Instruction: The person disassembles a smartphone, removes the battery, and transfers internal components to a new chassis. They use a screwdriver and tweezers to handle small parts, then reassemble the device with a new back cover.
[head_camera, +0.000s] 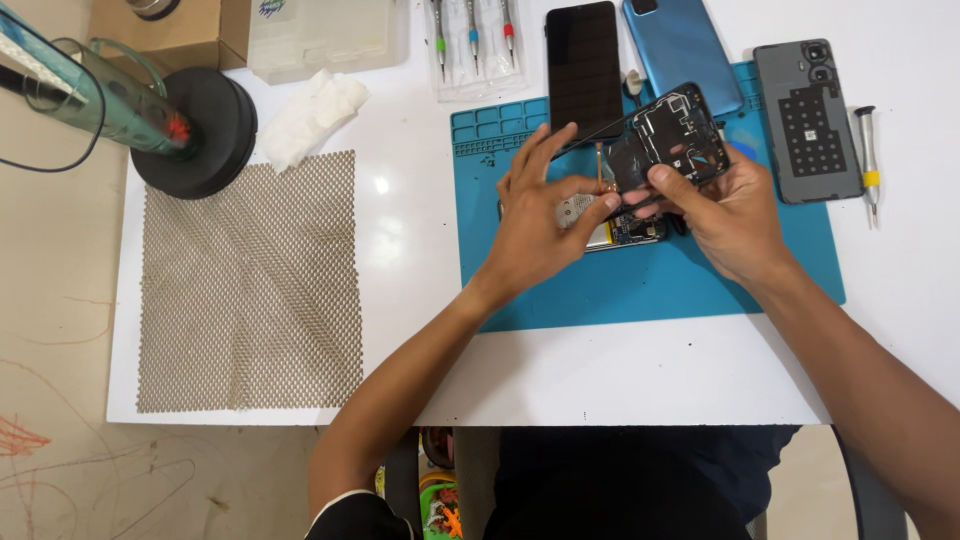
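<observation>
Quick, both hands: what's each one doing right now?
Left hand: fingers spread open, resting on the opened phone.
Right hand: closed on the black inner frame, lifted above the blue mat.

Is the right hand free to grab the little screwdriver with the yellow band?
Probably not right away. The right hand is gripping a black phone frame. The screwdriver lies close by on the white table, with nothing blocking it.

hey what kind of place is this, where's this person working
Most likely a phone repair bench. An opened phone lies on a blue work mat, both hands work a black inner frame above it, and small screwdrivers sit at the back.
</observation>
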